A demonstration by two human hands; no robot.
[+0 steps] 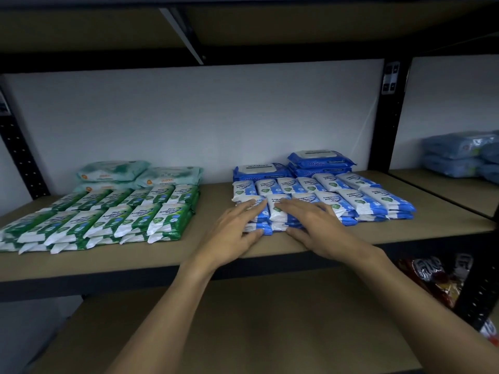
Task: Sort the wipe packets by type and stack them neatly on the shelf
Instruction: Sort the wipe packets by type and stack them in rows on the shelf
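Left hand (232, 233) and right hand (320, 228) lie, fingers spread, on blue packets (349, 205) — thumbs at the stack's front — on a tan shelf (210, 209), white wall (216, 117) behind.

Pine packets (108, 217) left of seemingly fragrance-free packets (359, 197)

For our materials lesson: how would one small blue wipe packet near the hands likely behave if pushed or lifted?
Probably bendy: the blue packets are film pouches with crimped ends. Likely slippery: glossy wrappers lie stacked, so a push may slide the top one. Unlikely to roll; they lie flat on the shelf.
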